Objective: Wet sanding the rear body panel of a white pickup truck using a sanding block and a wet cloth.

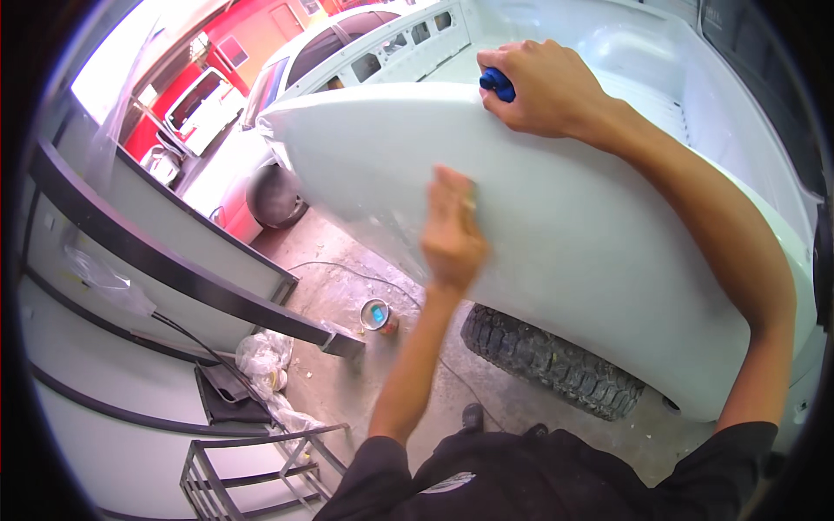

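A pale, glossy pickup bed side panel point(347, 165) spans the middle of the view. Against its outer face is my left hand point(456, 230), fingers pointing up and blurred by motion. A small pale edge shows beside those fingers, too smeared to name. On the panel's top edge rests my right hand point(547, 91), its fingers wrapped round a blue object with a rounded knob end point(497, 84). Most of that object is hidden in the fist. Under the panel sits a black knobbly tyre point(552, 360).
An open can point(379, 316) stands on the concrete floor near a thin cable point(347, 271). To the left are a dark metal beam point(182, 247), crumpled plastic sheeting point(265, 360) and a metal frame rack point(252, 473). Behind the panel is the truck bed point(591, 39); other vehicles stand beyond.
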Available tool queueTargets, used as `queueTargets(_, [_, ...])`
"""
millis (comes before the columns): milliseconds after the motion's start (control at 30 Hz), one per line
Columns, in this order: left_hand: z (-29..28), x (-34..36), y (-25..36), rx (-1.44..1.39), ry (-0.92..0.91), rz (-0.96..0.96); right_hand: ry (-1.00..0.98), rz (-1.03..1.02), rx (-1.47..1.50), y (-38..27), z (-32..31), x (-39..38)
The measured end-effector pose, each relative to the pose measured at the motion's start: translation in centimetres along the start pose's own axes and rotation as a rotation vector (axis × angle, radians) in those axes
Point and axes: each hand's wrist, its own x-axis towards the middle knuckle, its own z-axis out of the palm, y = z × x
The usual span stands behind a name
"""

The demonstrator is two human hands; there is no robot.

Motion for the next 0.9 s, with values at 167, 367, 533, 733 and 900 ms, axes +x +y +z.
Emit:
queueTargets(167, [-3.0,8.5,-10.6,0.221,-0.118,-0.633,-0.019,-0.022,0.009,-2.0,-1.4,1.3])
queueTargets(367, [1.3,0.8,-0.6,0.032,0.175,0.017,0.02,-0.024,-0.005,-0.5,-0.3,-0.1])
queueTargets(533, [-2.0,7.9,-10.9,0.155,-0.056,-0.654,-0.001,-0.03,0.022,-2.2,-0.3,0.8])
queueTargets(733, [1.2,1.2,1.4,-0.072,0.099,-0.004,-0.041,0.012,-0.005,-0.5,-0.6,0.0])
queueTargets(900, [-2.5,9.8,-14.2,0.139,-0.125,-0.675,-0.016,-0.024,0.015,-1.9,-0.2,1.0])
